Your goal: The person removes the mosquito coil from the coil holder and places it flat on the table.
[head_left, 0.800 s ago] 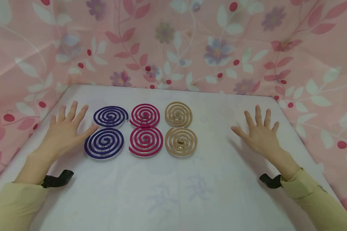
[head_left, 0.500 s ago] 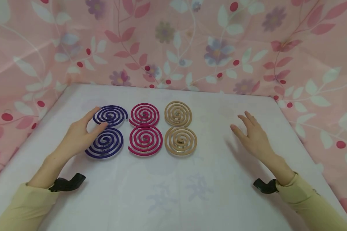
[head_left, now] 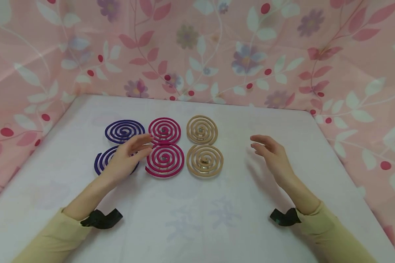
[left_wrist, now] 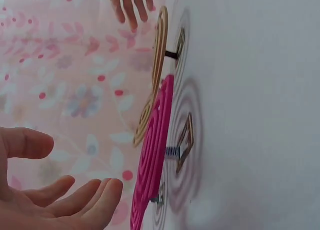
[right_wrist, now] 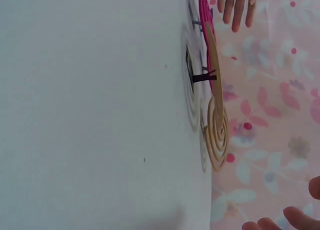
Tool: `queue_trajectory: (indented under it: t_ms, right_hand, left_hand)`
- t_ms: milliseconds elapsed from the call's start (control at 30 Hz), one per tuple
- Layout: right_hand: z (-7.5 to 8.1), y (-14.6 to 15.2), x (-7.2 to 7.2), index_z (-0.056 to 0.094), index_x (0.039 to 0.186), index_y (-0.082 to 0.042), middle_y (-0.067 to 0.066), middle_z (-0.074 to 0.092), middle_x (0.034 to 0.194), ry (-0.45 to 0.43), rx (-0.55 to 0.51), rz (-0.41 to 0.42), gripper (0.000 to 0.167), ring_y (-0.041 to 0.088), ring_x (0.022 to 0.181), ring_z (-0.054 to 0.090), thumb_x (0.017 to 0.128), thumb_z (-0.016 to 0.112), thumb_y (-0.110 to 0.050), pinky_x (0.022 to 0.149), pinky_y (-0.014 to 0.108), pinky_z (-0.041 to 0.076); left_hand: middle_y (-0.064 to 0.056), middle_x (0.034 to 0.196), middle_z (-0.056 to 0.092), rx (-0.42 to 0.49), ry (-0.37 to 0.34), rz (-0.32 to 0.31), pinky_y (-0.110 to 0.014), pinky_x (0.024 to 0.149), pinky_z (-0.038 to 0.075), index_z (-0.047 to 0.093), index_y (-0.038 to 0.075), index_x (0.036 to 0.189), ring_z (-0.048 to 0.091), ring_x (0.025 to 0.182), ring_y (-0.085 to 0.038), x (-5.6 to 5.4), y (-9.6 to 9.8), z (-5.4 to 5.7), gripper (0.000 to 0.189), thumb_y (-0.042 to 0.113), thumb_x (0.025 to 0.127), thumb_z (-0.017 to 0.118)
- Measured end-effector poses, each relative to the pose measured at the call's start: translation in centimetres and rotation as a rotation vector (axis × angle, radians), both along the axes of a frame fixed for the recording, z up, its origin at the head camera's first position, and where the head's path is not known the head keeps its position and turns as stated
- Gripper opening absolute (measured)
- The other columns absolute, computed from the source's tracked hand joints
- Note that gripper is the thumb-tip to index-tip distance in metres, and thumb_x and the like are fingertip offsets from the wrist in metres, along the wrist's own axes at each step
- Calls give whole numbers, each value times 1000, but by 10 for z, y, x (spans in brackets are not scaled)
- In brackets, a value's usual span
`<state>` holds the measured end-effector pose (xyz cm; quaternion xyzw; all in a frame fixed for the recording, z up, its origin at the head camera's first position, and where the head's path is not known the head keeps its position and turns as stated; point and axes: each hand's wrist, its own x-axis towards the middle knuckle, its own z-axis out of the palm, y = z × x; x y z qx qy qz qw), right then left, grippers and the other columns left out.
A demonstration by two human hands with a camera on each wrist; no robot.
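Mosquito coils on small metal stands form two rows on the table: a rear blue coil (head_left: 124,132), a front blue coil (head_left: 98,163), a rear pink coil (head_left: 164,130), a front pink coil (head_left: 164,158), a rear tan coil (head_left: 201,130) and a front tan coil (head_left: 205,160). My left hand (head_left: 123,159) hovers over the blue pair, partly hiding the front one, its relaxed fingertips overlapping the pink coils' left side in the head view. Air shows between that hand and the pink coil (left_wrist: 155,140) in the left wrist view. My right hand (head_left: 273,157) hovers right of the tan coils, fingers loosely bent, holding nothing.
A white cloth (head_left: 197,226) covers the table. Pink floral fabric (head_left: 197,47) hangs behind it and along both sides. Thin stands (left_wrist: 186,145) raise the coils above the cloth, and neighbouring coils sit close together. Black wrist devices (head_left: 102,219) hang at both cuffs.
My left hand has swung right from the table's left side to above the blue coils. My right hand has moved left. Fingers of both hands went from spread to loosely bent; the coils stayed put.
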<state>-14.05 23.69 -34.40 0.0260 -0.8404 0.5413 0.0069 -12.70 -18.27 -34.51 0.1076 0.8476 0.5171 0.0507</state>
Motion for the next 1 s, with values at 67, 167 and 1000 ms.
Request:
queue_trajectory:
  t_ms: [67,167,1000]
  right_hand:
    - [1,-6,-1,56,135,-1,5,60,131,3,-89,16,40,4,108,63,104,54,-25,96,19,51]
    - [4,-16,-3,56,132,3,-2,64,123,29,-197,34,37,6,108,65,103,54,-19,98,24,52]
    - [-15,-50,-6,52,137,7,23,49,146,-204,-313,111,40,29,128,55,103,49,-12,108,38,47]
  left_hand:
    - [-17,149,49,61,-34,-27,-41,111,43,42,5,149,48,137,-32,1,9,0,51,25,104,53]
    - [-18,150,48,146,-81,-55,-25,107,45,42,3,148,47,139,-32,-2,21,-1,50,22,103,54]
    - [-24,156,35,375,-342,-216,-47,116,33,34,-2,151,37,144,-38,0,62,-2,53,20,104,46]
